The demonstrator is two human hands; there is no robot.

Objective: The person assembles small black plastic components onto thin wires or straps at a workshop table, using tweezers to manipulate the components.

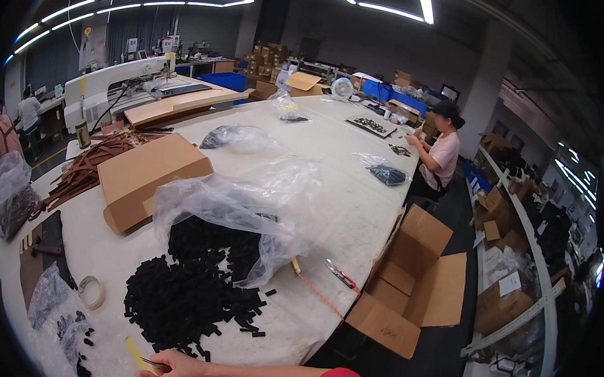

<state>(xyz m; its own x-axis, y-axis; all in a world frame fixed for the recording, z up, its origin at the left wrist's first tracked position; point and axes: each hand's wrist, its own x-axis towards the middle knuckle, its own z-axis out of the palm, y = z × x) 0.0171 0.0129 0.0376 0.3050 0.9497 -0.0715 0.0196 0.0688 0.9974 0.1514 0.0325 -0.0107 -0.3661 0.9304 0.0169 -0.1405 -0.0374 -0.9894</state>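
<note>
My right hand (181,368) reaches in from the lower right, its fingers closed on a thin dark pointed tool (150,362), perhaps tweezers. A bit of skin below the tool is cut off by the lower edge; I cannot tell whether it belongs to my left hand. Just beyond the right hand lies a large heap of small black tube-like pieces (169,300), with several loose ones at its edge. A clear plastic bag (214,201) lies open over the far part of the heap. Beside the hand is a yellow strip (135,352).
A closed cardboard box (151,175), brown straps (91,166) and a tape roll (91,292) lie on the left. Red-handled cutters (341,274) and an orange cord (321,296) lie near the right edge, by an open carton (412,281). Another person (442,151) sits far right.
</note>
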